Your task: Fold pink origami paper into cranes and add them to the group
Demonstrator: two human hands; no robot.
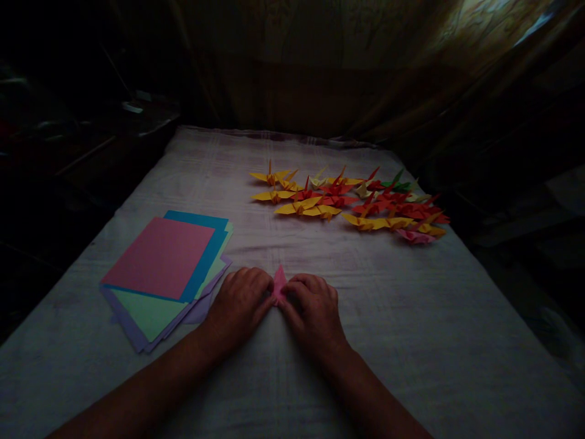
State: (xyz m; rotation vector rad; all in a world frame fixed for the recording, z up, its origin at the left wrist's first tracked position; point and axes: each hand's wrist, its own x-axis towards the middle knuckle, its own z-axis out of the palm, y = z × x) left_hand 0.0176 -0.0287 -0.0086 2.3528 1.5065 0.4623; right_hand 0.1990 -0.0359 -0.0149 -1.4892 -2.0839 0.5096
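Note:
A small folded piece of pink origami paper (280, 283) is held between my two hands over the cloth, its pointed tip facing away from me. My left hand (243, 300) pinches its left side with thumb and fingers. On the right side, my right hand (315, 308) grips it the same way, fingers curled. The lower part of the paper is partly covered by my fingertips. Close to my left hand lies a stack of square paper sheets, with a pink sheet (159, 253) on top, a blue sheet (201, 274) under it, then pale green and purple ones.
Several folded paper cranes in yellow, red, green, cream and pink stand in rows at the back right, among them a yellow crane (299, 206) and a pink crane (415, 236). A pale checked cloth (411, 341) covers the table. Behind it hangs a curtain (292, 73).

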